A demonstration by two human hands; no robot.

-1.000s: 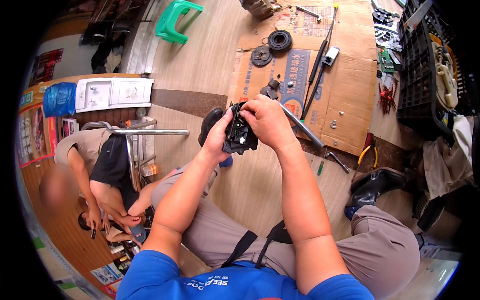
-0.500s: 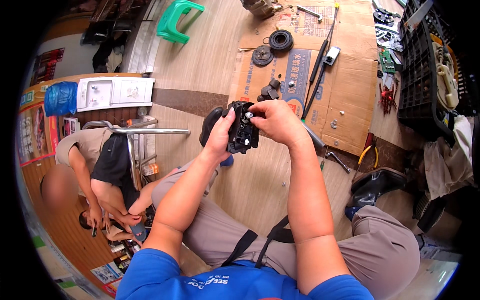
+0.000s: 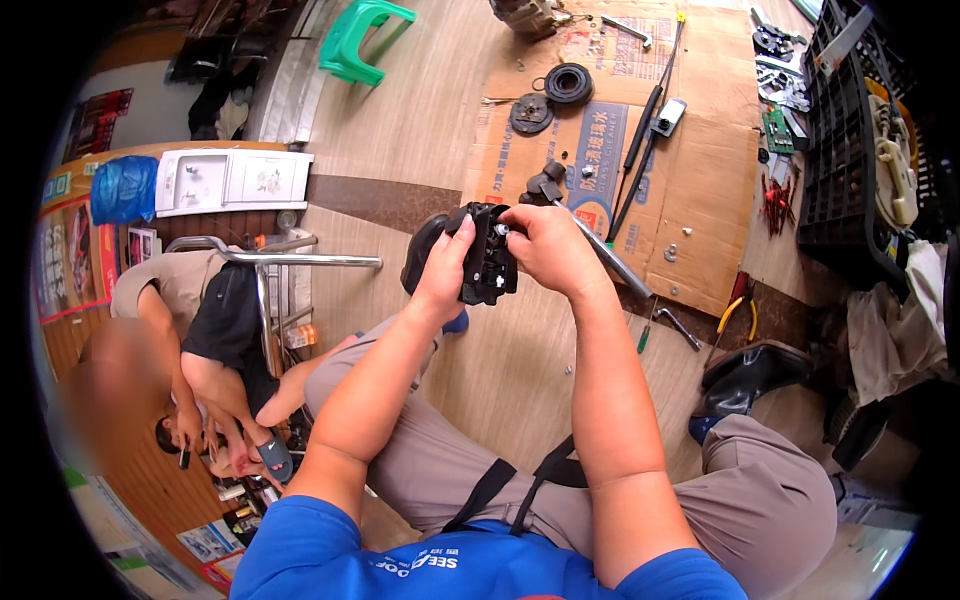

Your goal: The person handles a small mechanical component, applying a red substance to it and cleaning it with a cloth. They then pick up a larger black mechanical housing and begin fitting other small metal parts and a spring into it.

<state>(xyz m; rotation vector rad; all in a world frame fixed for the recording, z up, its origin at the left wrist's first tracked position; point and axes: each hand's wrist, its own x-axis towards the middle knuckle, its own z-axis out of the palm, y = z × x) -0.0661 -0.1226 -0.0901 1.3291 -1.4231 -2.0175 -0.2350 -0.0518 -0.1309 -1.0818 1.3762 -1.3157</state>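
Observation:
A black plastic housing (image 3: 488,272) with an open, recessed face and small metal and white parts inside is held up in front of me. My left hand (image 3: 446,268) grips it from its left side, thumb along the near edge. At its upper right, my right hand (image 3: 552,248) has thumb and fingers bent at a small whitish cylindrical piece (image 3: 501,230) in the housing. Those fingertips partly hide the piece, so how firmly they pinch it is unclear. Behind the housing, a black shoe (image 3: 424,250) shows.
Flattened cardboard (image 3: 690,230) on the floor bears a metal-handled tool (image 3: 622,268), black round parts (image 3: 569,84) and thin black rods. Yellow-handled pliers (image 3: 738,316) lie near my right boot (image 3: 752,375). A black crate (image 3: 850,170) stands right; a green stool (image 3: 362,40) far left. Another person sits left.
The housing has turned slightly in my left hand, and my right fingers have shifted a little at its upper right edge. The view has shifted slightly.

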